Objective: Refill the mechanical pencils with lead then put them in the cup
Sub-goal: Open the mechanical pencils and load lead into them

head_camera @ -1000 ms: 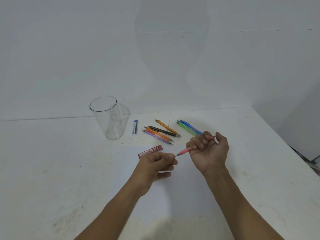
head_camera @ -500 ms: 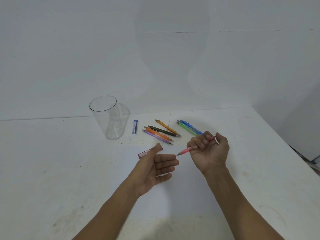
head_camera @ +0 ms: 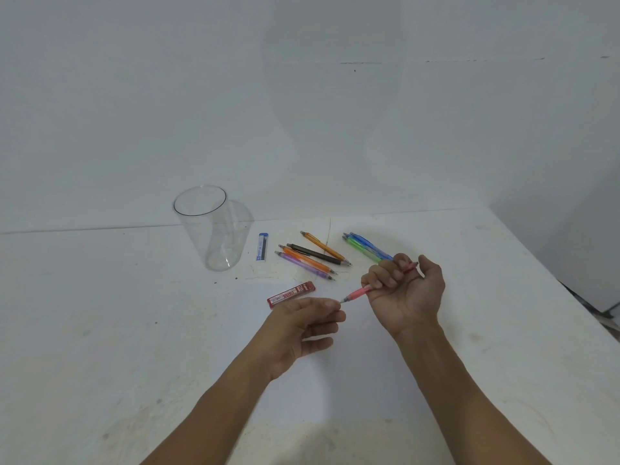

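Note:
My right hand [head_camera: 406,297] grips a pink mechanical pencil [head_camera: 359,293] above the table, its tip pointing left and down. My left hand [head_camera: 302,327] meets that tip, thumb and forefinger pinching it; any lead there is too thin to see. A clear plastic cup [head_camera: 214,243] stands upright at the back left with nothing in it. A red lead case [head_camera: 291,294] lies just beyond my left hand, and a blue lead case [head_camera: 262,247] lies next to the cup.
Several pencils lie behind my hands: a yellow-orange one [head_camera: 322,246], black [head_camera: 315,254], orange [head_camera: 307,260] and purple [head_camera: 302,265] together, then green [head_camera: 360,248] and blue [head_camera: 369,245] to the right. The white table ends at its right edge [head_camera: 570,293].
Half a second ago my left hand was spread open away from the tip; now its thumb and forefinger have closed on the tip again. My right hand has kept the pencil still.

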Action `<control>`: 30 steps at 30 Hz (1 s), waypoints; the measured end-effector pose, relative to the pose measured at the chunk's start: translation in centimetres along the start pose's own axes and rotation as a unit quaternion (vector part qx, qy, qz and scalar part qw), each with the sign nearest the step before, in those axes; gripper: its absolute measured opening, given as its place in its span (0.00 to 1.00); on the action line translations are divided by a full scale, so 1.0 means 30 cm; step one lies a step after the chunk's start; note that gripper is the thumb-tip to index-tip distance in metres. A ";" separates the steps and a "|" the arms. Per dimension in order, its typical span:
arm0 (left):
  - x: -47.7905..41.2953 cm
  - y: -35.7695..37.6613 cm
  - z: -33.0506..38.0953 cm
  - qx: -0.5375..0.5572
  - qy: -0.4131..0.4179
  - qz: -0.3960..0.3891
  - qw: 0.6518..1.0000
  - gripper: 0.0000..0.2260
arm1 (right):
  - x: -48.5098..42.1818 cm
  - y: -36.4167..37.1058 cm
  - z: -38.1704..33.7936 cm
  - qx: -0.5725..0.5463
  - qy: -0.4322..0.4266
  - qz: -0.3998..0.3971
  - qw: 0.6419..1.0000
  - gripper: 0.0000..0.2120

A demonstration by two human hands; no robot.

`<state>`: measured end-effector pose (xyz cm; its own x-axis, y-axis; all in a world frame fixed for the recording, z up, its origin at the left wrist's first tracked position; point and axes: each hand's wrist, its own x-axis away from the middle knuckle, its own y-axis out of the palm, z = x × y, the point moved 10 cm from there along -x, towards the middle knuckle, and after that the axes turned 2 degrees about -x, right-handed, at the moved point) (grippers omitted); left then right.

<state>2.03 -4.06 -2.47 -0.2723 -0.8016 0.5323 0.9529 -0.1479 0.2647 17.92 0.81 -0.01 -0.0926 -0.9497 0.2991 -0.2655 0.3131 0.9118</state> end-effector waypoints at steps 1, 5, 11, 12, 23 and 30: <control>0.000 0.000 0.007 -0.023 0.012 0.005 1.000 0.07 | 0.000 0.000 0.000 0.000 0.000 -0.001 1.000 0.20; -0.005 -0.002 0.023 -0.069 0.036 0.035 0.996 0.06 | -0.002 0.000 0.004 0.002 0.001 -0.002 1.000 0.20; -0.005 -0.006 0.027 -0.094 0.045 0.048 0.993 0.07 | 0.000 -0.005 -0.004 0.001 -0.003 -0.004 1.000 0.20; -0.006 -0.007 0.026 -0.096 0.045 0.048 0.993 0.07 | 0.001 -0.005 -0.005 0.001 -0.003 -0.005 1.000 0.20; -0.014 -0.001 0.027 -0.097 0.051 0.046 0.993 0.07 | 0.008 -0.005 -0.003 -0.003 -0.001 0.002 1.000 0.20; -0.010 0.007 0.034 -0.115 0.067 0.038 0.990 0.07 | 0.008 -0.007 0.001 -0.001 -0.001 0.004 1.000 0.20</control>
<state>2.18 -3.26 -1.74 -0.1941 -0.8825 0.4285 0.9792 -0.2005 0.0306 17.92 0.52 -0.14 -0.0958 -0.9474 0.3053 -0.2625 0.3199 0.9104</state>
